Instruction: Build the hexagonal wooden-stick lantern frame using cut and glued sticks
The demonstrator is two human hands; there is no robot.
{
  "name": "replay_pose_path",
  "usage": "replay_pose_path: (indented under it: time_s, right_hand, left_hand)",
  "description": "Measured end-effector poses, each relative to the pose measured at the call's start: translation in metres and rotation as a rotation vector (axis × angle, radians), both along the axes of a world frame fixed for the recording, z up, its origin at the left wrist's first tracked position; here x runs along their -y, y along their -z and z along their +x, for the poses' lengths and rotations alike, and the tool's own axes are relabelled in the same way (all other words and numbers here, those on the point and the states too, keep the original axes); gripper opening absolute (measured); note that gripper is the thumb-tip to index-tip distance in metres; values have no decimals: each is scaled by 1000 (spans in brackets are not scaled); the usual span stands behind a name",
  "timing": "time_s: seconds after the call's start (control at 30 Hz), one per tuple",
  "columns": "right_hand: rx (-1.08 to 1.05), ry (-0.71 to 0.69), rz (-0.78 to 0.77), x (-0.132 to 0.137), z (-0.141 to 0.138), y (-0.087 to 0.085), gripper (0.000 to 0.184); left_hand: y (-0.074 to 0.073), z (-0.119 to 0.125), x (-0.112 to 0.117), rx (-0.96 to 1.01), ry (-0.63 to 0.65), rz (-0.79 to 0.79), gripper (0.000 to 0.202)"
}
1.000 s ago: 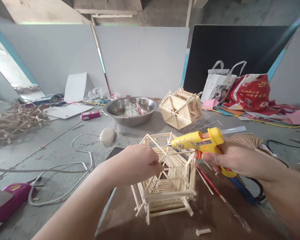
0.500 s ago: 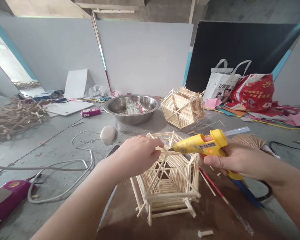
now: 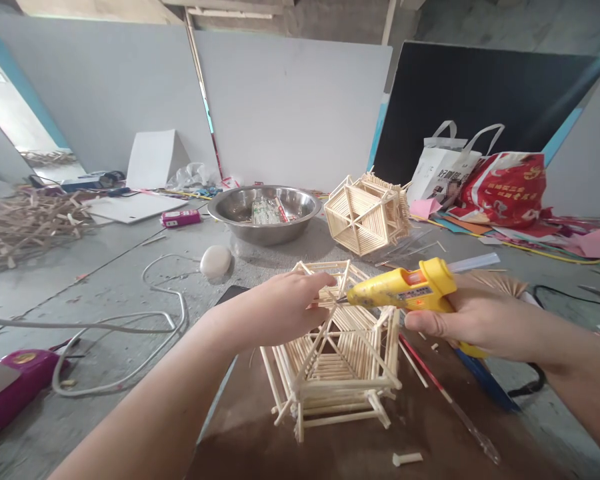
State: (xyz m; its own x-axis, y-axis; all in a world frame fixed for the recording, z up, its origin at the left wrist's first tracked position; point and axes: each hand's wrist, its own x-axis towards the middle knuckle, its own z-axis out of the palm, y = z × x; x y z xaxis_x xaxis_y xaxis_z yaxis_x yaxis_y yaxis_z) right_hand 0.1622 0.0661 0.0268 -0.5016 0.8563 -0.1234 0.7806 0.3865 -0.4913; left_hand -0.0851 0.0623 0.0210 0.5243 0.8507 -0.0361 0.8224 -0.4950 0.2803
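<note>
My right hand [image 3: 473,323] grips a yellow hot glue gun [image 3: 405,287] with a clear glue stick [image 3: 475,262] poking out of its back. The gun's nozzle reaches the upper part of a six-sided frame [image 3: 347,383] built of thin wooden sticks. Bent over that frame's far left side is my left hand [image 3: 280,303], its fingers closed around a thin wooden stick [image 3: 321,303] beside the nozzle; the fingertips partly hide it. The frame rests on a brown board [image 3: 260,433], with its inner rows of sticks showing through the open top.
Behind stand a steel basin [image 3: 265,233] holding packets and a second stick frame [image 3: 363,220]. A white cable [image 3: 130,327] loops at left near a purple packet [image 3: 20,383]. A red-and-clear thin rod [image 3: 443,390] lies at right. Bags [image 3: 510,190] stand at back right.
My left fingers have shifted slightly and spread a little around the stick near the nozzle. The glue gun stays almost in place; the view has tilted slightly.
</note>
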Motion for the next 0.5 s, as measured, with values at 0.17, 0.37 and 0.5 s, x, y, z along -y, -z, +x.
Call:
replay_pose_path:
  time_s: [0.17,0.37,0.5]
  right_hand:
    - [11,-2,17,0,-1,0,27]
    - [43,27,34,-1,1,3,31]
    - [105,93,24,-1,2,3,31]
  left_hand:
    - [0,1,-1,9,1,-14,36]
    - [-2,3,-3,29,11,-46,33]
    - [-1,3,-2,48,43,-47,34]
